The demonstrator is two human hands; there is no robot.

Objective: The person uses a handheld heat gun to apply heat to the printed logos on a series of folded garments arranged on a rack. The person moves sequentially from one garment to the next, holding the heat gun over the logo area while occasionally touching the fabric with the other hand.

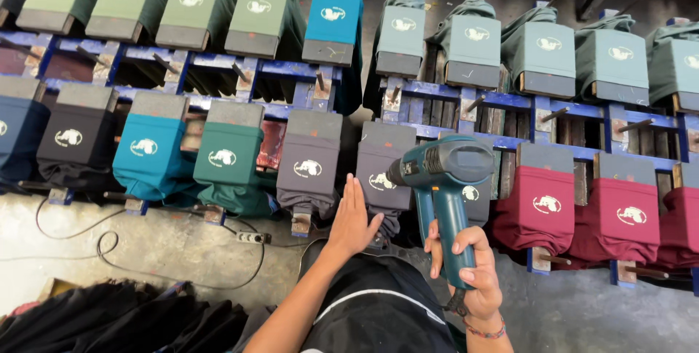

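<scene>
Shirts freshly printed with a white emblem are hanging stretched over rows of flat boards on a blue metal rack, and the one being worked on is the grey shirt (pixel 378 171) in the lower row, right in front of the person. Their right hand (pixel 473 269) is gripping the handle of a teal heat gun (pixel 443 178), fingers wrapped shut around it, with the nozzle pointing left at the white print on that grey shirt. Their left hand (pixel 353 218) is lying flat and open, fingers together, against the cloth just beside the print, between this board and the neighbouring grey shirt (pixel 309 167). Judging by the pose, the drying of this one print is under way, the open palm steadying or feeling the fabric while the hot air is playing on the ink. The next move seems to be calling for a shift along the row, toward the maroon shirts (pixel 582 211) on the right or the green shirt (pixel 227 160) on the left, keeping the nozzle off the cloth and the palm out of the airstream. Dark folded garments (pixel 124 320) are lying piled on the floor (pixel 182 244) at lower left, beside a trailing cable (pixel 109 240).
</scene>
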